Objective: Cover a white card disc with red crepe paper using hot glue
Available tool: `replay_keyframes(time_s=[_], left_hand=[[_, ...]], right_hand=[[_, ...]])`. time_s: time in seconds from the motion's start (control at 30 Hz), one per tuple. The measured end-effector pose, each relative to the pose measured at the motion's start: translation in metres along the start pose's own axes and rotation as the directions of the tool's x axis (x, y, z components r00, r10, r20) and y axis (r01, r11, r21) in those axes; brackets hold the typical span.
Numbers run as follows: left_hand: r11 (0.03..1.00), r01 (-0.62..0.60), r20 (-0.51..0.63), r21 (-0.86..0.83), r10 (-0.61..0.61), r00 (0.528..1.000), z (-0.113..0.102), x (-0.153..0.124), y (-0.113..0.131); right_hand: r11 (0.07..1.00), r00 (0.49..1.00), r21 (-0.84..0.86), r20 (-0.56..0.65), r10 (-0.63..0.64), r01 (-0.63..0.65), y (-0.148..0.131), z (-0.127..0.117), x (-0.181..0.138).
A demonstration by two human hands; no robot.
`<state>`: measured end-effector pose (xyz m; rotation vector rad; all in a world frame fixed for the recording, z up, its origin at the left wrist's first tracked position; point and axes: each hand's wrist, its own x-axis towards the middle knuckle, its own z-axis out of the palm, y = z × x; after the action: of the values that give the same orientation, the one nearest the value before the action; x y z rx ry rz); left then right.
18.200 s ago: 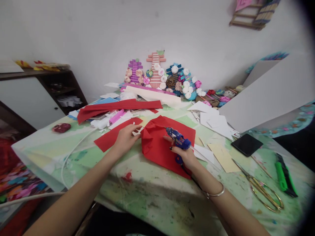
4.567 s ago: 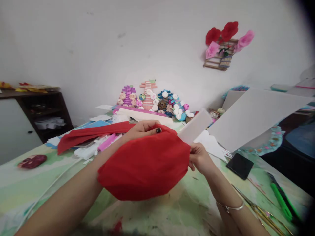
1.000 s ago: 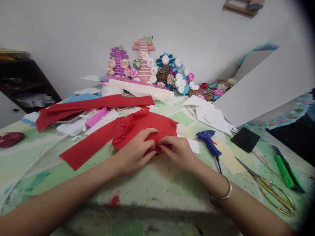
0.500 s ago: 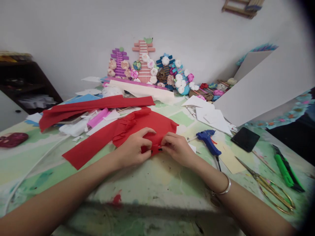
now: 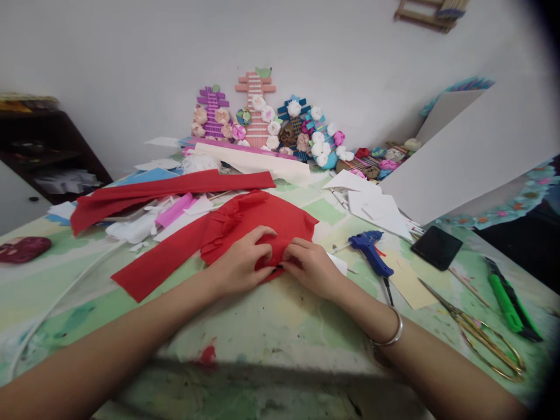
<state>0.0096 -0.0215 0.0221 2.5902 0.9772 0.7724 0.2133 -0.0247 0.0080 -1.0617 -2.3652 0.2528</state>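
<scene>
Paint-stained desk [image 5: 258,332] before a pale wall [image 5: 131,70]: mid-frame lies red paper [image 5: 275,214], its long axis running left to right, ruffled end leftward. Right hand [image 5: 310,265] pinches its near edge; left hand [image 5: 240,262] touches it, gripping or not I can't tell.

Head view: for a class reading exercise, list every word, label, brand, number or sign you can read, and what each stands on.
None can be read.
Glue gun: any marking is too small and blurred.
Cutter: any marking is too small and blurred.
Black square: no lettering visible.
Red piece: no print visible.
</scene>
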Motion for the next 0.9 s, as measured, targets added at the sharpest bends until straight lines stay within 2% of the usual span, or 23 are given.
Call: replay_keyframes(time_s=[0.17, 0.27, 0.33, 0.37, 0.4, 0.47, 0.5, 0.57, 0.67, 0.9], left_hand=[[1.0, -0.009, 0.012, 0.006, 0.009, 1.0, 0.002, 0.001, -0.004], [1.0, -0.016, 0.01, 0.025, 0.016, 1.0, 0.002, 0.001, -0.003], [0.999, -0.014, 0.011, 0.029, 0.013, 1.0, 0.001, 0.002, -0.002], [1.0, -0.011, 0.013, 0.029, 0.01, 1.0, 0.0, 0.002, -0.002], [1.0, -0.007, 0.017, 0.027, 0.006, 1.0, 0.0, 0.002, -0.002], [1.0, 0.003, 0.015, 0.017, -0.003, 1.0, -0.001, 0.002, -0.002], [1.0, 0.006, 0.012, 0.011, -0.006, 1.0, 0.0, 0.002, -0.002], [1.0, 0.005, 0.008, -0.001, -0.005, 1.0, 0.0, 0.002, -0.003], [1.0, 0.002, -0.004, -0.007, -0.002, 1.0, 0.001, 0.002, -0.004], [0.999, 0.027, -0.013, -0.039, -0.028, 1.0, 0.001, 0.001, -0.004]], right_hand=[[0.999, 1.0, -0.037, -0.027, 0.016, -0.017, -0.001, -0.003, 0.002], [0.99, 0.988, -0.119, -0.145, 0.059, -0.076, 0.003, -0.026, 0.001], [0.951, 0.955, -0.218, -0.247, 0.162, -0.218, 0.008, -0.051, -0.002], [0.9, 0.925, -0.282, -0.282, 0.254, -0.334, 0.012, -0.066, -0.005], [0.809, 0.881, -0.364, -0.291, 0.373, -0.462, 0.017, -0.079, -0.009], [0.561, 0.754, -0.528, -0.277, 0.596, -0.638, 0.027, -0.102, -0.018], [0.467, 0.698, -0.594, -0.239, 0.675, -0.656, 0.033, -0.11, -0.023], [0.365, 0.606, -0.667, -0.163, 0.779, -0.649, 0.043, -0.116, -0.031], [0.353, 0.555, -0.708, -0.065, 0.83, -0.612, 0.056, -0.11, -0.04], [0.377, 0.555, -0.694, -0.039, 0.831, -0.613, 0.075, -0.094, -0.045]])
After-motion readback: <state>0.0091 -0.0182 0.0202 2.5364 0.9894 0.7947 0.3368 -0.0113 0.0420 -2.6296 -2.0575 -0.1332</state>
